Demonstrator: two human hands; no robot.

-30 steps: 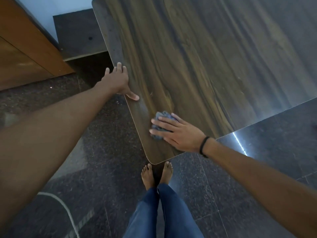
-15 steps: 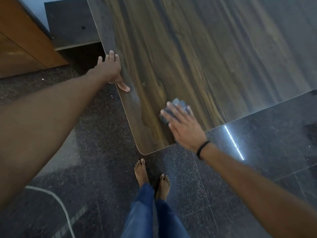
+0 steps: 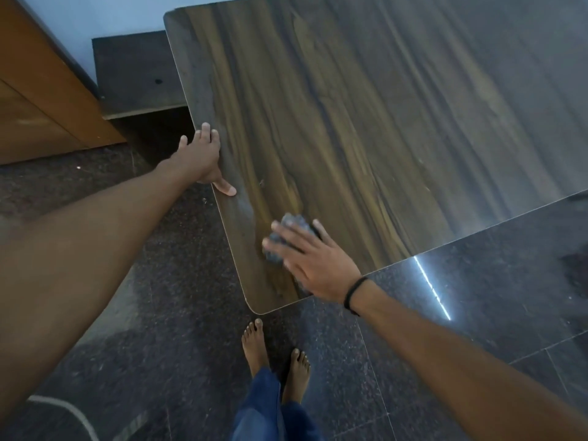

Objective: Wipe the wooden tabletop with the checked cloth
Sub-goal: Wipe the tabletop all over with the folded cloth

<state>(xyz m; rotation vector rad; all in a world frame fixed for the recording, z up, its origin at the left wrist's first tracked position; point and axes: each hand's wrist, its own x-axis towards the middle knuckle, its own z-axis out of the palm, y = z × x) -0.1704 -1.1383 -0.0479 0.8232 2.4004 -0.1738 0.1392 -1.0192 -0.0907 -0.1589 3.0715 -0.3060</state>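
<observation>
Flat-fingered right grip (image 3: pixel 315 265) presses cloth (image 3: pixel 297 223) at the desk (image 3: pixel 381 122) corner; open left grip (image 3: pixel 200 157) steadies the edge; most seemingly unwiped.

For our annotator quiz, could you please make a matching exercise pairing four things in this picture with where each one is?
Things:
1 left hand
2 right hand
3 checked cloth
4 black wristband

Places:
A bunched under the right hand
B round the right wrist
C at the tabletop left edge, thumb on top
D pressed flat on the cloth, near the tabletop's near corner

Pairs: 1-C; 2-D; 3-A; 4-B
</observation>
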